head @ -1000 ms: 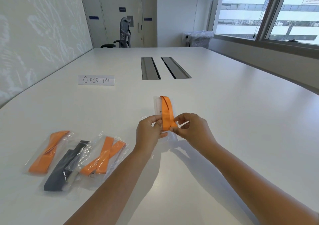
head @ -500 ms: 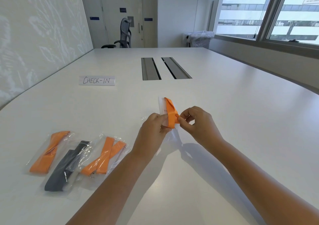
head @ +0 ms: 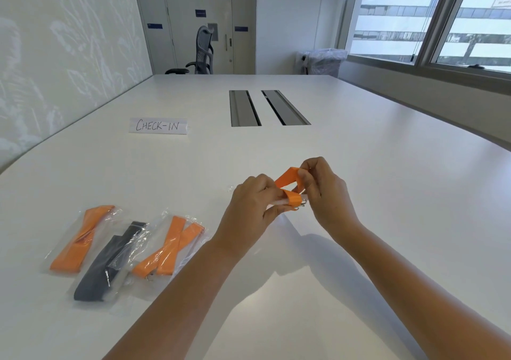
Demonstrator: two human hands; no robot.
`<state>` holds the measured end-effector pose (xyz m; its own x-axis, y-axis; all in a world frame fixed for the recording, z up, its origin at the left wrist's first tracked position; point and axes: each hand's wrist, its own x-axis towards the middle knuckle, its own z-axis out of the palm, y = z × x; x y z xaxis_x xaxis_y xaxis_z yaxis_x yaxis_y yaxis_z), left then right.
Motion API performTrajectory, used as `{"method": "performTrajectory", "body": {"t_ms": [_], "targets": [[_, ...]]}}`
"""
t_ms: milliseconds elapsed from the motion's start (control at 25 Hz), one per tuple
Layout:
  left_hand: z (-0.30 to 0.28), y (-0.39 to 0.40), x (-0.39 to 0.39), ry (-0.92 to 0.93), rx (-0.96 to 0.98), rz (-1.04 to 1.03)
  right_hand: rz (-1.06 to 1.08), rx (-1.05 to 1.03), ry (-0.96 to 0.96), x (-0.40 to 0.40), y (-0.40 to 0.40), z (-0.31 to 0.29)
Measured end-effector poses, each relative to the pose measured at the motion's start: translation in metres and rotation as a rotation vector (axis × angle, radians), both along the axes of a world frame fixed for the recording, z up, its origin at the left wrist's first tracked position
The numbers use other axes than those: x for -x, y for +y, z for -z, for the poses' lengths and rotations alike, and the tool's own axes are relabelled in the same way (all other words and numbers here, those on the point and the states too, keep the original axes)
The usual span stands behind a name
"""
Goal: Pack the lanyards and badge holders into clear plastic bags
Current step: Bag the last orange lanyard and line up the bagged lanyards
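Above the white table (head: 387, 193), both hands are now folding the flat orange fabric lanyard (head: 287, 187), upright a second ago, left hand (head: 250, 207) and right hand (head: 322, 191) pinching it, ready for bagging.

Folded orange lanyard (head: 287, 184) with metal clip held above table, three bagged lanyards (head: 121, 249) lying left

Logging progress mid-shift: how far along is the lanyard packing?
Done: three bagged lanyards lie at left, orange, dark, orange. In hand: the left hand and right hand fold a fourth orange lanyard; it is not bagged yet. No other loose lanyards show.
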<state>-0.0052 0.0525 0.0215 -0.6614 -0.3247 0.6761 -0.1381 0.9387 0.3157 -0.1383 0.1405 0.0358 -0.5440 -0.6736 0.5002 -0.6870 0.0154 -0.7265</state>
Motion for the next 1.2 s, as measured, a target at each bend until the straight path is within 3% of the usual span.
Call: {"method": "performTrajectory", "body": {"t_ms": [160, 240, 280, 400, 480, 600, 760, 960, 1200], "targets": [[0.006, 0.000, 0.004, -0.054, 0.275, 0.017, 0.071, 0.013, -0.264, 0.012, 0.001, -0.012], [0.006, 0.001, 0.005, -0.043, 0.241, 0.051, 0.103, 0.012, -0.330, 0.016, 0.002, -0.015], [0.005, 0.003, 0.005, -0.030, 0.126, 0.090, 0.100, 0.031, -0.402, 0.017, 0.003, -0.017], [0.003, 0.010, 0.009, -0.021, -0.509, 0.278, 0.010, 0.078, -0.677, 0.022, 0.007, -0.027], [0.002, 0.015, 0.012, -0.062, -0.693, 0.346, -0.043, 0.063, -0.737, 0.026, 0.011, -0.033], [0.001, 0.019, 0.012, -0.053, -0.592, 0.368, -0.072, -0.062, -0.562, 0.033, 0.015, -0.039], [0.005, 0.018, 0.011, -0.024, -0.439, 0.335, -0.008, -0.527, -0.072, 0.051, 0.022, -0.041], [0.008, 0.014, 0.011, 0.015, -0.453, 0.293, 0.143, -1.243, -0.145, 0.070, 0.036, -0.028], [0.011, 0.012, 0.013, 0.099, -0.561, 0.265, 0.215, -1.275, -0.046, 0.102, 0.056, -0.027]]}}
